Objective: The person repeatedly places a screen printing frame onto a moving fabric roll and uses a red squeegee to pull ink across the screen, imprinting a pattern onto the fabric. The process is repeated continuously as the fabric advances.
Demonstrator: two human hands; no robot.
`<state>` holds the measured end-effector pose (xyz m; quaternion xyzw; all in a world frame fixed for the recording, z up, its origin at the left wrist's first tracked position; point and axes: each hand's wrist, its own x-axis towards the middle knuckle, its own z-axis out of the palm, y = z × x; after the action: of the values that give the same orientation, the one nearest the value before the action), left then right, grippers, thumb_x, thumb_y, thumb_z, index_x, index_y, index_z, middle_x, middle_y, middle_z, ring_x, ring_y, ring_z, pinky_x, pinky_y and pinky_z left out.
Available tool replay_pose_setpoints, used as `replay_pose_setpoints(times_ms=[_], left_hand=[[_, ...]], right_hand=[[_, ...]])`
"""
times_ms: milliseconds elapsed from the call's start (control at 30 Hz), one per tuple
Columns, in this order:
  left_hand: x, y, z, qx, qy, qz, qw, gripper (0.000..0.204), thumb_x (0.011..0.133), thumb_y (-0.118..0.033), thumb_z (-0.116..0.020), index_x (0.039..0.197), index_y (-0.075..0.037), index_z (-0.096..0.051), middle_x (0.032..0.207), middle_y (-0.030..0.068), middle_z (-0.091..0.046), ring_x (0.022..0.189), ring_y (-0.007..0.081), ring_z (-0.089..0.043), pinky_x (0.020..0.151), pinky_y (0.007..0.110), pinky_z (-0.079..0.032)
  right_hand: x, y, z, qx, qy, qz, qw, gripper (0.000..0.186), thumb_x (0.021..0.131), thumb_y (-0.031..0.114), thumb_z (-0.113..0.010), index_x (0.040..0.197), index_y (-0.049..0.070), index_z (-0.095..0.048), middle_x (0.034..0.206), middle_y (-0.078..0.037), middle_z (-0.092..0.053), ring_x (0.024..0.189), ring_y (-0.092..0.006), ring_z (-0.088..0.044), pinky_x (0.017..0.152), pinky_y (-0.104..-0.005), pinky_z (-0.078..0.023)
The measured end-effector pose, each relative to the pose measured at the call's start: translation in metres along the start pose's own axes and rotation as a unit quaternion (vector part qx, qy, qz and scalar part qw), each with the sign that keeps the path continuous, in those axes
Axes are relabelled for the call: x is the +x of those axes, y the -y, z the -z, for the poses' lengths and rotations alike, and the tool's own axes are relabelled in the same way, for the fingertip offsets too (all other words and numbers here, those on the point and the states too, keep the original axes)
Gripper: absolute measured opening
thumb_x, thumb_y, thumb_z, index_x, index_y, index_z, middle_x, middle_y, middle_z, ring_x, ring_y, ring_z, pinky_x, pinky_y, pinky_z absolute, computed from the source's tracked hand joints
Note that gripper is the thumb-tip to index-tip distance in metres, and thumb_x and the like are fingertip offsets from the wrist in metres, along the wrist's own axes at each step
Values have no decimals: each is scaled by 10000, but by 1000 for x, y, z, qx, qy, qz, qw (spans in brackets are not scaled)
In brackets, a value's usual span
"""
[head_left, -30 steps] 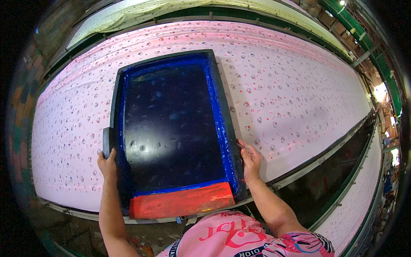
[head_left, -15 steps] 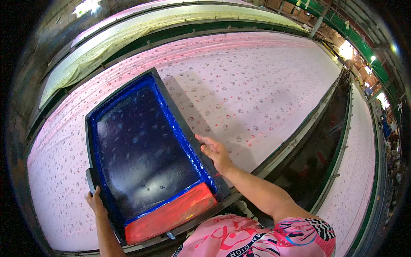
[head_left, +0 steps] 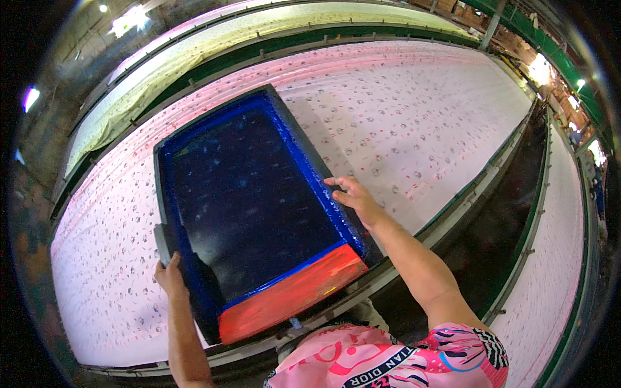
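A large screen printing frame (head_left: 252, 200) lies slanted over pale cloth (head_left: 414, 116) printed with small dark and red motifs. It has a dark mesh, a glossy blue inner border and a red strip (head_left: 294, 294) along its near end. My left hand (head_left: 170, 275) grips its left side beside a flat grey piece (head_left: 162, 242); the fingers underneath are hidden. On the right rim rests my right hand (head_left: 354, 197), thumb and forefinger over the edge, the other fingers out of sight. A shadow falls on the cloth along the frame's right side.
The cloth covers a long table with a raised rail (head_left: 453, 194) along its near right edge. A dark gap (head_left: 479, 226) separates it from another cloth-covered table (head_left: 550, 258) at right. Beyond the far edge lies yellowish cloth (head_left: 136, 94). A post (head_left: 493, 26) stands at the far right.
Both hands have shifted the frame to the right and farther away over the cloth. The shadow at its right looks narrower, and the bright reflection on the mesh has gone.
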<state>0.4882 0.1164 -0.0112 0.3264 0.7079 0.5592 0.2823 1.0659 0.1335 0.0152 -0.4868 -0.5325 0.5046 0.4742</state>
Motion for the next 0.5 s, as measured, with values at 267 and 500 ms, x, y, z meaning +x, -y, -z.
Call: replay_pose_setpoints(times_ms=[267,500], left_hand=[[-114,-33,-166,69,-13,-59,996,237,927,-113,-894,1056,54,-786,889,61,-754,765,156,-616,710,358,-494],[-163,-27,-223,50,-27,-69,996,242,929,-113,-891,1077,51,-794,884,49,-757,761,158,-629,717,345,-505]], right_hand=[[-5,-28,174,132,-25,-82,988,533,1061,401,-797,1468,68,-713,1434,-70,-722,1430,-194,-564,1264,-391,-368],[-18,-39,248,133,-75,-37,988,528,1051,414,-778,1452,75,-714,1541,-88,-682,1553,-230,-472,1337,-455,-205]])
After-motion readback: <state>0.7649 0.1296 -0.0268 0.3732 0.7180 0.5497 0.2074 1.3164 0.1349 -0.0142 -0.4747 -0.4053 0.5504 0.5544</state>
